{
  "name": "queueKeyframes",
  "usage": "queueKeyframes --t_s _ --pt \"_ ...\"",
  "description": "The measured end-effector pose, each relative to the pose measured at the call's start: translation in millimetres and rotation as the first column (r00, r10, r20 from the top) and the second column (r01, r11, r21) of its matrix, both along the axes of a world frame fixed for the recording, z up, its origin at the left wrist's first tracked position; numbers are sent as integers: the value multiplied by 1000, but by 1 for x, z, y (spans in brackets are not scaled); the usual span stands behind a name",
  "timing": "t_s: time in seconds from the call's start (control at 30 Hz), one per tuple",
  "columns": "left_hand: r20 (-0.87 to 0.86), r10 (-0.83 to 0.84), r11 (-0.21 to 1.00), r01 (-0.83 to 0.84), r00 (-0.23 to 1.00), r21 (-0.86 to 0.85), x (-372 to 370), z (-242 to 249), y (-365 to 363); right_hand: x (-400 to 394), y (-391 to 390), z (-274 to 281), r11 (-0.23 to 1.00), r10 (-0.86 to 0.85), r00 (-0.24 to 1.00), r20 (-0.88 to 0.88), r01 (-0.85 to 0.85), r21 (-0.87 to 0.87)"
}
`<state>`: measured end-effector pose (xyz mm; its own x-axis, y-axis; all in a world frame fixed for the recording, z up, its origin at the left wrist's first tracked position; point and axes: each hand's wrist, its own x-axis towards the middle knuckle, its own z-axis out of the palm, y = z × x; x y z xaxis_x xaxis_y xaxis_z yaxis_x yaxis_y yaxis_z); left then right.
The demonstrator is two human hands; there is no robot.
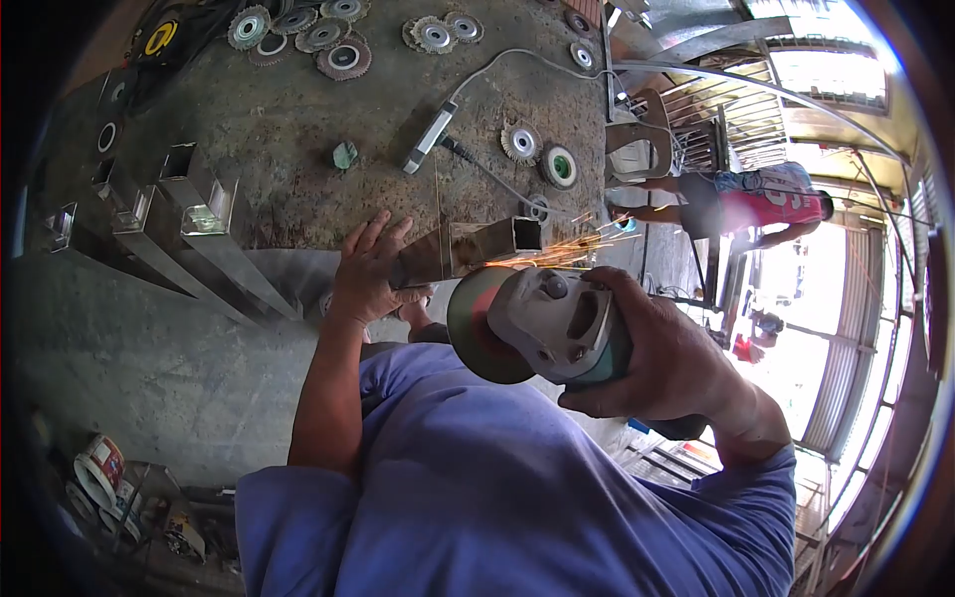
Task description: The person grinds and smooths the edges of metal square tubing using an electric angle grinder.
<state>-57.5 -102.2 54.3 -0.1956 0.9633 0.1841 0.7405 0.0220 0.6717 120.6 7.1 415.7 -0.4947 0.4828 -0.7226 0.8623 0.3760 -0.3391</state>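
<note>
My right hand (676,353) is wrapped round the body of an angle grinder (557,318). The grinder's round disc (482,328) meets the near side of a square metal tube (477,247), and orange sparks (567,251) fly off to the right. At the tube's left end, my left hand (373,267) grips it, thumb on the near side and fingers reaching over the table's edge. The tube lies along the front edge of the worn metal table (288,189), its open end facing right. My palm and the grinder hide part of the disc's contact.
Several flap discs (343,58) lie at the table's back, others (520,141) at its right. A power strip (428,141) and its cable cross the top. Square-tube frames (209,214) stand at the left edge. A person (766,204) is beyond the table on the right.
</note>
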Motion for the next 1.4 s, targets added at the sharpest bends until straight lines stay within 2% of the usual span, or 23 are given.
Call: queueKeyframes --t_s 0.3,0.5,0.8,0.9,1.03,1.23,1.4 --pt "-40 3 998 -1 999 65 0 -9 1 -6 -7 -7 1000 21 994 -108 -22 -10" --pt "-40 -4 1000 5 999 19 -1 -9 -1 -6 -5 1 1000 -7 1000 31 7 15" --pt "-48 -7 999 9 999 38 -1 -13 0 -18 -5 0 1000 27 999 -21 -27 -15" --pt "-12 -7 999 7 1000 34 0 -11 -1 -13 -6 -1 1000 -14 1000 -11 14 -13" --pt "15 -14 999 14 1000 48 -2 -9 0 -7 -5 -1 999 27 1000 7 -27 22" --pt "-7 -4 998 5 1000 64 1 -17 1 -20 -6 -2 999 25 1000 9 -24 -21" --pt "1 -11 999 11 1000 32 -1 -9 -1 -4 -1 1 999 16 999 35 -17 28"
